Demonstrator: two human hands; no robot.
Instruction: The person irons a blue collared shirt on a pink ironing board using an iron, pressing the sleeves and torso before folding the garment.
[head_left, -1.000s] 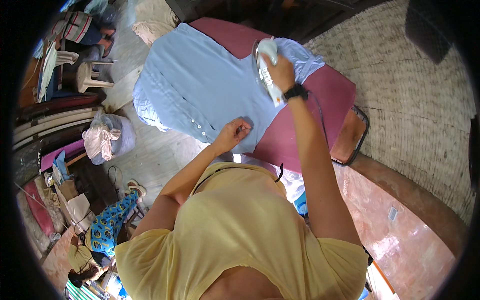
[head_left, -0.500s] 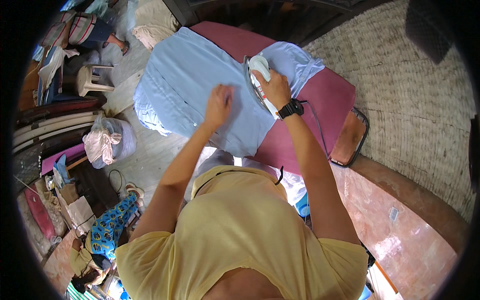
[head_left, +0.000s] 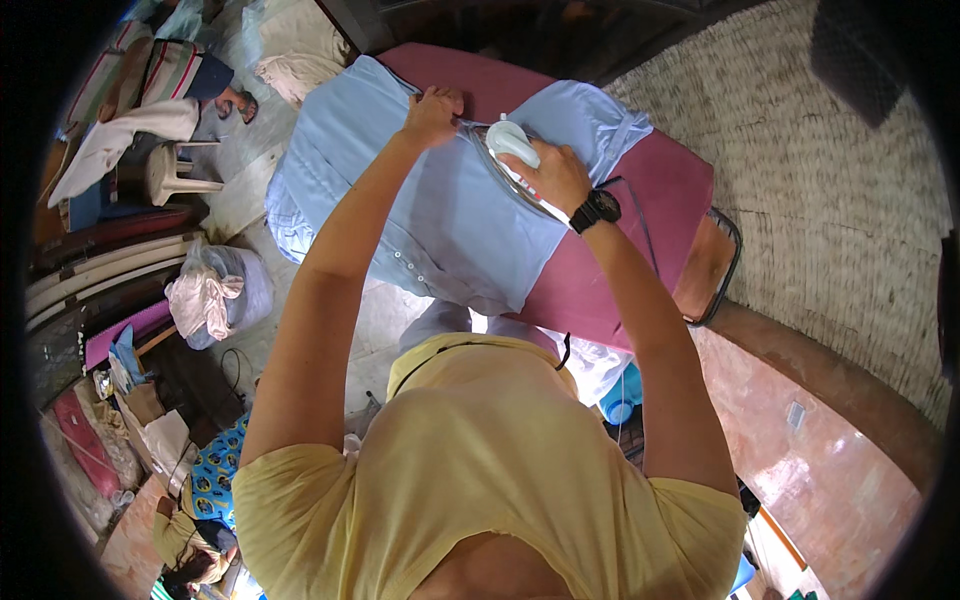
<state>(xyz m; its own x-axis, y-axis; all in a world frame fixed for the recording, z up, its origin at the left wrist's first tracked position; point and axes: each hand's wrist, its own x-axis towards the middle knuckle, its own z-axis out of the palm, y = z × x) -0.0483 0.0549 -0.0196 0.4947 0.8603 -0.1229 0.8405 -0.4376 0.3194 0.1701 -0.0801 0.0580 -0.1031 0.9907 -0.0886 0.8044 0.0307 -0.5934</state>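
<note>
A light blue shirt [head_left: 350, 150] lies spread over a maroon-covered ironing board [head_left: 660, 210], its buttons showing along the near side. My right hand [head_left: 553, 180], with a black watch on its wrist, is closed round the handle of a white iron [head_left: 513, 145]. The iron rests on the shirt, right of its middle. At the shirt's far edge, my left hand [head_left: 433, 117] has its fingers bent over the cloth and seems to grip it; the fingertips are partly hidden. A dark cord [head_left: 640, 225] runs from beside my right wrist across the board.
The board's black metal end frame [head_left: 725, 265] juts out at the right. On the left stand a cloth-filled plastic bag [head_left: 240, 285] and a beige stool [head_left: 175, 178]. One person [head_left: 170, 75] is at the upper left, another [head_left: 195, 540] at the lower left. Woven matting [head_left: 790, 200] covers the right.
My left hand has moved away from me, from above the shirt's middle to its far edge. The iron has shifted slightly. At the upper left, a pale cloth by the person is more stretched out.
</note>
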